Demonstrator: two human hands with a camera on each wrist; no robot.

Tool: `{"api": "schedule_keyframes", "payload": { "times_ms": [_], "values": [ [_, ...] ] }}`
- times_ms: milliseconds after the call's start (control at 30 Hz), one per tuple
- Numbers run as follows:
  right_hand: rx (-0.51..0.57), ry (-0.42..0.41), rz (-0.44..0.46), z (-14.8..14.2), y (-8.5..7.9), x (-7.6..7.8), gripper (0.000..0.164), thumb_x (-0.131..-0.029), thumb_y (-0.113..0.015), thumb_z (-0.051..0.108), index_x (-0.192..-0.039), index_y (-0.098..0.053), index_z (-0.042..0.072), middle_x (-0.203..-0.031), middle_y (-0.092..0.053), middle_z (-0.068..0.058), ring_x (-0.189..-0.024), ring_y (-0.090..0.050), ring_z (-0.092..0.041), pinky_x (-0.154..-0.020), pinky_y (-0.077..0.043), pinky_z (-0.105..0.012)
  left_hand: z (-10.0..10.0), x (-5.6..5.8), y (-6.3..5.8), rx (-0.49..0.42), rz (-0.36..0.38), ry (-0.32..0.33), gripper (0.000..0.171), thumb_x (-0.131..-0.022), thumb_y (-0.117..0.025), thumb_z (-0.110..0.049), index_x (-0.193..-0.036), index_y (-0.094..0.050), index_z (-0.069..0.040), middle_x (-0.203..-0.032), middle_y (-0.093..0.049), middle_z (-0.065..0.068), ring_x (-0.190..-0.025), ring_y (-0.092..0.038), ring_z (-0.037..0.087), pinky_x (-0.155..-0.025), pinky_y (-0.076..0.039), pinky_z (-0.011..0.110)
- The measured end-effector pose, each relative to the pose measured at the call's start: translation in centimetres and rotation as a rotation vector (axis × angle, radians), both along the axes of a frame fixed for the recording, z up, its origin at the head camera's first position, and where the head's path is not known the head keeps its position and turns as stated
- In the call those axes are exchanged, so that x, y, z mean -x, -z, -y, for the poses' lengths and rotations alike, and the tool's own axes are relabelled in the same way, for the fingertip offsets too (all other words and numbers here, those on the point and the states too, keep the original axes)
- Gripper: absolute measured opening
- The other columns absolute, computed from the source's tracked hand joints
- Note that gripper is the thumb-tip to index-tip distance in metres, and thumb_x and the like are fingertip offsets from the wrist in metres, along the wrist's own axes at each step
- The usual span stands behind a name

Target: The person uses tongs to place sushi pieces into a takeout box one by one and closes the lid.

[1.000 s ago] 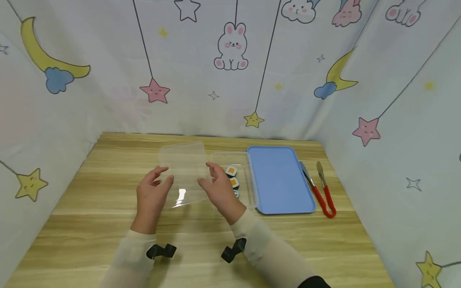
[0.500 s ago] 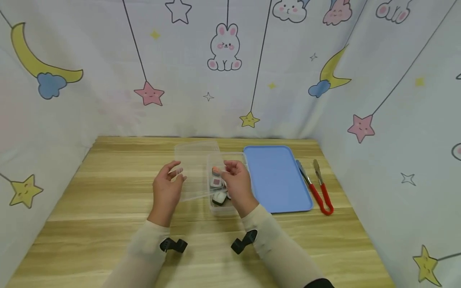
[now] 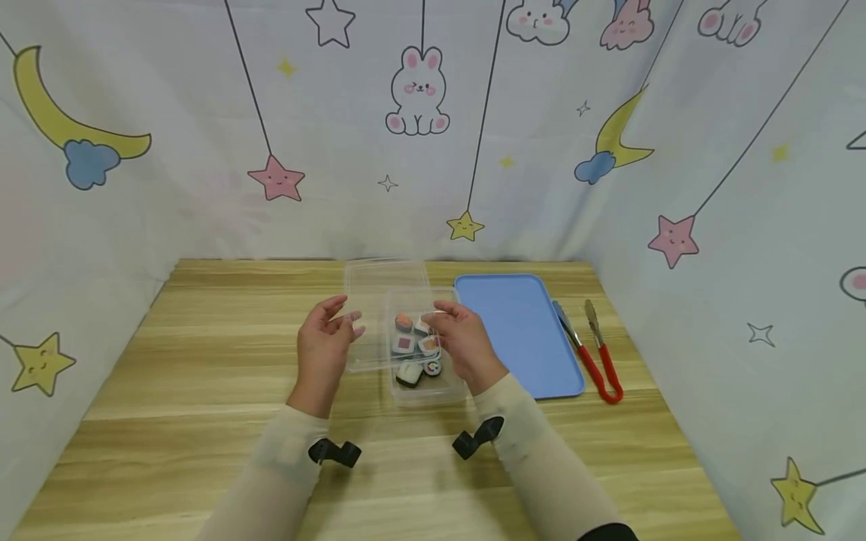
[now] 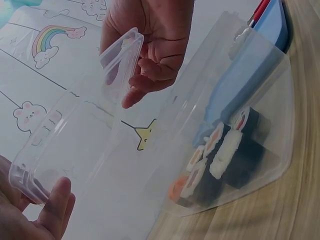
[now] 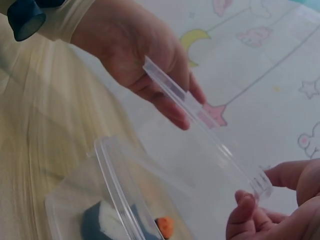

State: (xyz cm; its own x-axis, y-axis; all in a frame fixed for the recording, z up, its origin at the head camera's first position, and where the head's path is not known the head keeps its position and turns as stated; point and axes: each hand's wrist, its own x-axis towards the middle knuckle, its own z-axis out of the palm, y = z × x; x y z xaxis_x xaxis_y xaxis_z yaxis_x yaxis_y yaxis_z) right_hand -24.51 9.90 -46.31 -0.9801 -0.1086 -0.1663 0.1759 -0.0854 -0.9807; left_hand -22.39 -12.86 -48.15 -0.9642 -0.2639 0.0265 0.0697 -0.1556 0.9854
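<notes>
A clear plastic lid [image 3: 382, 282] is held up tilted between my two hands, overlapping the box in the head view. My left hand [image 3: 322, 349] grips the lid's left edge, thumb on one side and fingers on the other. At the opposite edge, my right hand [image 3: 467, 347] pinches the lid, as the right wrist view shows up close. Below it stands a clear plastic box [image 3: 433, 397] without a cover. Several sushi pieces [image 3: 409, 373] lie inside, some white with dark wrapping, one orange-topped [image 3: 404, 322]. The lid blurs part of them.
A blue tray [image 3: 517, 330] lies right of the box, close beside it. Tongs [image 3: 602, 364] with red handles rest along the tray's right side. The wooden table [image 3: 223, 346] ends at a printed cloth backdrop [image 3: 358, 218].
Both hands have carried the lid rightward, from left of the box to partly over it. The sushi pieces show more fully now, and the head view has shifted slightly.
</notes>
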Motion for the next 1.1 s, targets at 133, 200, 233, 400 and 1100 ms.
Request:
{"api": "schedule_keyframes", "payload": {
  "times_ms": [133, 200, 233, 400, 1100],
  "values": [
    [-0.012, 0.005, 0.014, -0.7, -0.1, 0.1, 0.045, -0.099, -0.071, 0.014, -0.141, -0.061, 0.003, -0.105, -0.071, -0.009, -0.087, -0.065, -0.021, -0.076, -0.056, -0.038, -0.3, 0.2, 0.0, -0.02, 0.012, 0.036, 0.044, -0.101, -0.053, 0.01, -0.144, -0.053, 0.002, -0.149, -0.045, 0.023, -0.115, -0.066, 0.027, -0.087, -0.062, 0.028],
    [-0.002, 0.016, 0.018, -0.9, -0.1, 0.3, 0.038, -0.099, -0.071, 0.012, -0.134, -0.065, -0.001, -0.097, -0.071, -0.006, -0.083, -0.065, -0.021, -0.071, -0.056, -0.034, -0.4, 0.3, -0.1, -0.022, 0.022, 0.048, 0.046, -0.1, -0.055, 0.011, -0.145, -0.054, 0.0, -0.148, -0.047, 0.022, -0.113, -0.067, 0.026, -0.086, -0.063, 0.028],
    [0.0, 0.024, 0.022, -1.1, -0.1, 0.4, 0.034, -0.099, -0.071, 0.011, -0.129, -0.067, -0.003, -0.094, -0.071, -0.005, -0.08, -0.065, -0.019, -0.067, -0.056, -0.031, -0.4, 0.3, -0.2, -0.021, 0.03, 0.054, 0.048, -0.1, -0.056, 0.011, -0.146, -0.054, -0.001, -0.148, -0.048, 0.021, -0.111, -0.068, 0.025, -0.085, -0.063, 0.028],
    [0.028, 0.044, 0.048, -1.6, 0.0, 0.8, 0.01, -0.097, -0.07, 0.006, -0.106, -0.069, 0.0, -0.082, -0.069, -0.002, -0.067, -0.061, -0.015, -0.052, -0.052, -0.026, -0.3, 0.7, -0.6, -0.014, 0.076, 0.093, 0.055, -0.098, -0.061, 0.009, -0.15, -0.053, -0.006, -0.145, -0.054, 0.019, -0.101, -0.071, 0.015, -0.082, -0.064, 0.027],
    [0.043, -0.013, -0.002, -3.0, -0.8, 1.4, 0.014, -0.096, -0.071, 0.005, -0.107, -0.067, -0.002, -0.081, -0.066, 0.0, -0.065, -0.059, -0.013, -0.05, -0.048, -0.023, -0.2, 1.1, -2.1, 0.015, 0.06, 0.157, 0.051, -0.096, -0.067, 0.005, -0.146, -0.057, 0.0, -0.106, -0.064, 0.012, -0.082, -0.069, 0.012, -0.068, -0.064, 0.026]
  ]
}}
